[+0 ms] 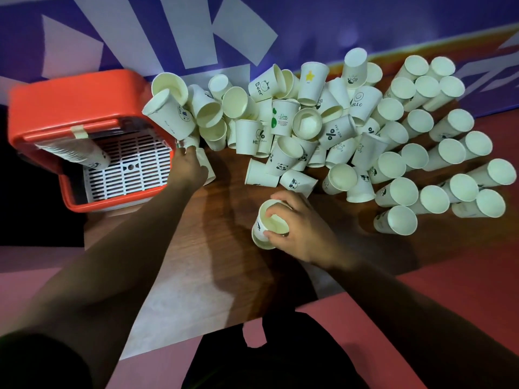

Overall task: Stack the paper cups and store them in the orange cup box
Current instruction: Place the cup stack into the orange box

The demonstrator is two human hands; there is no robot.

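Risk, right grip: my right hand [295, 228] pinches the held cup [265, 230] at its rim, fingertips over the lip and thumb on the near wall. I judge a hard squeeze would crease the paper, and a creased cup jams when nested.
Risk, left grip: my left hand [191, 165] lies over the cup by the box [208, 169] with its back to the camera. I cannot tell whether the fingers wrap that cup or only touch it. A loose hold could let it roll away.
Risk, heap: the heap [280, 122] of loose cups is tipped every way, each leaning on others, and its left end touches the box corner. A careless brush from my left forearm could send several sliding.
Risk, standing cups: the standing cups [421, 164] sit mouth up and close together on the right. One knock there would likely topple neighbours.
Box: the orange cup box [84, 94] sits open at the left end of the desk. One stack in the box [70, 153] lies on its side on the white grate [129, 167]. Most cups are outside, so I judge the job far from done.
Desk: the desk [224, 262] is dark wood grain, bare between my arms.
Room: dim, with a purple wall [365, 21] bearing white shapes behind the desk and a pink-red floor [463, 290] below.
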